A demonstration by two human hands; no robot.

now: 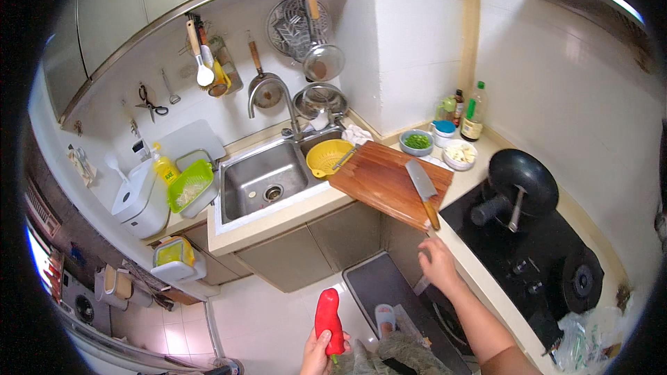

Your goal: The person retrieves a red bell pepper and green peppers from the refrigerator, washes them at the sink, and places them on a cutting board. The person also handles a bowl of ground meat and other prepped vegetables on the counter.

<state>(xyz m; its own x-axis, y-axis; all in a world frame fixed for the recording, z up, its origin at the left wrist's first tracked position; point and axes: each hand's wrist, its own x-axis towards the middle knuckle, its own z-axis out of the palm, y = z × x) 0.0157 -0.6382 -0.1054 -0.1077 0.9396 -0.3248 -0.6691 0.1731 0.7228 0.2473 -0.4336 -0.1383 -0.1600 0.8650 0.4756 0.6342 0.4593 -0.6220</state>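
A long red pepper [328, 317] with a green stem is held upright in my left hand [316, 350], low in the view above the floor. My right hand [437, 260] is empty, its fingers loosely curled and apart, just short of the handle of a cleaver [422, 185]. That cleaver lies on a wooden cutting board [375, 182], its wooden handle reaching over the board's near edge. The board spans the counter corner, and its left end overlaps a yellow colander [325, 156].
Behind the board stand a bowl of chopped greens [417, 141], a bowl of pale pieces [460, 154] and several bottles [473, 114]. A black wok [522, 182] sits on the gas stove [521, 260] at right. Left are a steel sink [266, 179] and a green basket [192, 187].
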